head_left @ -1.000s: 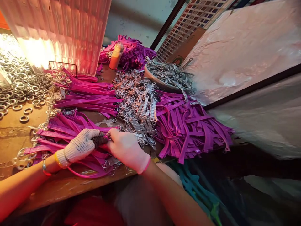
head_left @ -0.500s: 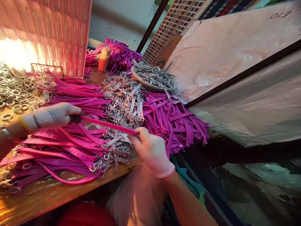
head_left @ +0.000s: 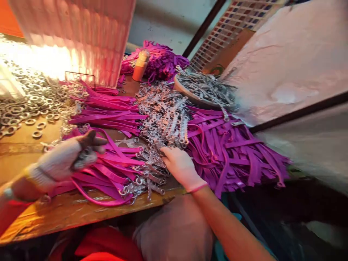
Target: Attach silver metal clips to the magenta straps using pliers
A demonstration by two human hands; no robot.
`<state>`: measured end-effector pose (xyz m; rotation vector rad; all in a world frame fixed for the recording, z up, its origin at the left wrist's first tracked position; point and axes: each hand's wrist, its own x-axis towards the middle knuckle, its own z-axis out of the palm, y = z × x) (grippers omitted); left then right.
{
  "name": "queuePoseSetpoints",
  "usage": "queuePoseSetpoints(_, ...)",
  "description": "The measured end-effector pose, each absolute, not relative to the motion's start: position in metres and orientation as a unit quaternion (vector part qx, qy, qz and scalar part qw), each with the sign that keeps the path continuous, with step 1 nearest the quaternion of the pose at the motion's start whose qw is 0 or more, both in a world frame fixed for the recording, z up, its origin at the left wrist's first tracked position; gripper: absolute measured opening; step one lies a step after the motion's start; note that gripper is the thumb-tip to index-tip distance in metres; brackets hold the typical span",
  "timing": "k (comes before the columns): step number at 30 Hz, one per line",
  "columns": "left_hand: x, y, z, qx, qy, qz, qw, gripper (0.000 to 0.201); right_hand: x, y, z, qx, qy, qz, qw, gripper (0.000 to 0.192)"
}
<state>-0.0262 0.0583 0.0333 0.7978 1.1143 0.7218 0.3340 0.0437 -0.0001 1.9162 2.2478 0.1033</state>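
One loosely open, my left hand [head_left: 66, 156], over pink straps [head_left: 111, 165] | my right hand [head_left: 181, 166] at metal links [head_left: 164, 112], can't tell its grip | tangled heaping could make links snag

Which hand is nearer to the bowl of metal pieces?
Right. The right hand is in front of the bowl, apart from it; the left hand is farther off, to its left.

Left gloved hand [head_left: 69, 159]: fingers parted, over near magenta strap bundle [head_left: 104, 185]. Right gloved hand [head_left: 181, 167]: palm down, right of it.
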Motion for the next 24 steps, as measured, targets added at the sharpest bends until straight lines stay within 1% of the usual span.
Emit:
queuePoseSetpoints(2,0.001,0.060,0.033,0.253,0.454,0.299,0.800,0.048,0.336,0.041,-0.006,0.647,0.756,0.047,0.081,0.022)
queuePoseSetpoints(3,0.011,0.061,0.034,0.223,0.420,0.284,0.833,0.051,0.337,0.039,-0.008,0.651,0.755,0.053,0.057,0.021)
queuePoseSetpoints(5,0.021,0.062,0.033,0.199,0.364,0.257,0.873,0.051,0.337,0.034,-0.009,0.651,0.756,0.053,-0.033,0.020)
queuePoseSetpoints(8,0.024,0.059,0.031,0.230,0.355,0.252,0.870,0.036,0.325,0.027,-0.006,0.612,0.762,0.016,-0.208,0.021)
queuePoseSetpoints(9,0.023,0.057,0.030,0.260,0.366,0.253,0.857,0.031,0.316,0.025,-0.003,0.591,0.765,-0.007,-0.255,0.021)
queuePoseSetpoints(11,0.022,0.053,0.031,0.337,0.392,0.256,0.817,0.028,0.293,0.020,0.005,0.553,0.767,-0.071,-0.318,0.020)
queuePoseSetpoints(13,0.022,0.049,0.030,0.420,0.411,0.262,0.765,0.033,0.265,0.016,0.016,0.529,0.763,-0.140,-0.343,0.020)
queuePoseSetpoints(15,0.022,0.045,0.027,0.501,0.412,0.275,0.710,0.046,0.239,0.015,0.027,0.522,0.753,-0.198,-0.349,0.022)
queuePoseSetpoints(18,0.025,0.044,0.016,0.624,0.400,0.325,0.587,0.064,0.212,0.018,0.036,0.516,0.745,-0.259,-0.334,0.028)
queuePoseSetpoints(20,0.027,0.046,0.009,0.677,0.395,0.364,0.504,0.067,0.204,0.023,0.038,0.510,0.748,-0.283,-0.317,0.031)
queuePoseSetpoints(21,0.028,0.047,0.007,0.688,0.390,0.373,0.486,0.065,0.202,0.024,0.038,0.508,0.749,-0.289,-0.312,0.031)
queuePoseSetpoints(22,0.029,0.047,0.006,0.686,0.384,0.373,0.492,0.064,0.201,0.025,0.037,0.509,0.747,-0.294,-0.311,0.032)
queuePoseSetpoints(24,0.030,0.046,0.009,0.645,0.373,0.354,0.566,0.062,0.201,0.025,0.036,0.516,0.735,-0.296,-0.325,0.033)
